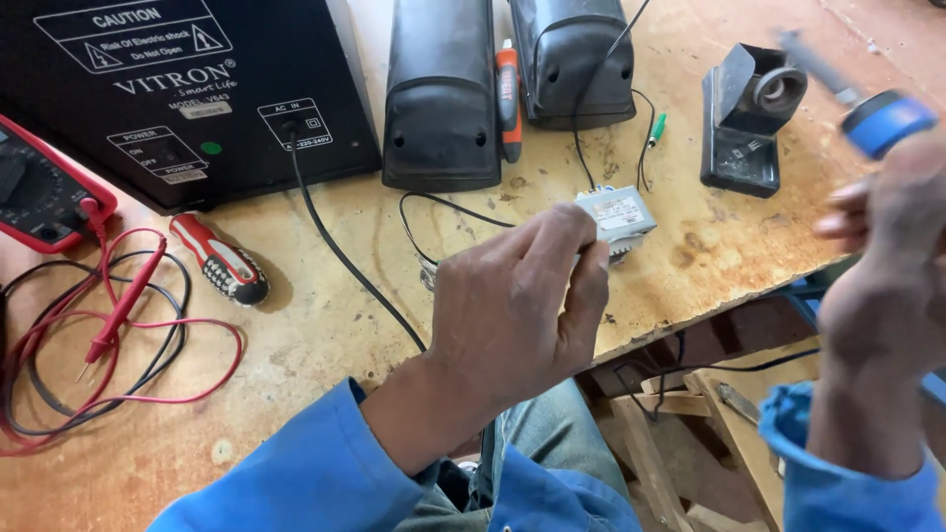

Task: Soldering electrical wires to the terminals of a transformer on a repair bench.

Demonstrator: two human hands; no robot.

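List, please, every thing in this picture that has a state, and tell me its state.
left hand: shut on the small grey part.
right hand: raised, blurred, holds a blue-handled tool.
black box: lying flat, black cable plugged in.
multimeter: leads attached, red probe lying loose.
red screwdriver: lying untouched.
two black speakers: lying down.

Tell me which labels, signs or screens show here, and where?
Warning panel: white-outlined boxes with a triangle sign, top left on the black unit.
Switch and inlet labels: small white-edged boxes lower on that unit.
Pale sticker: on the small grey part in the left hand.
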